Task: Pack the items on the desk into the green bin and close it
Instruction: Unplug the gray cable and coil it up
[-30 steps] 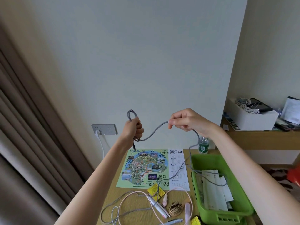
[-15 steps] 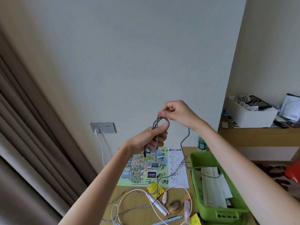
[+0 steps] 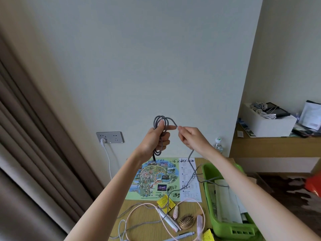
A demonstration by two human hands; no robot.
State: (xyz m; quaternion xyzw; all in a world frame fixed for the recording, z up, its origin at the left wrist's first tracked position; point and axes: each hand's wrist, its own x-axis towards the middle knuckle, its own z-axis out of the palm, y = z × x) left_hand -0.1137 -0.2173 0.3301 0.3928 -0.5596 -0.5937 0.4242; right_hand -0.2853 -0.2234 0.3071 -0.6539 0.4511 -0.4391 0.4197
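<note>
Left hand (image 3: 156,140) was clenched around a coil of grey braided cable (image 3: 161,116), held up high, loops poking out above its fingers (image 3: 169,127) and hanging below them! Right hand (image 3: 191,138) pinched the same cable just beside the left fingertips. The slack dropped from under its fingers across the rim of the open green bin (image 3: 232,230) on the counter (image 3: 148,220) below.
</note>
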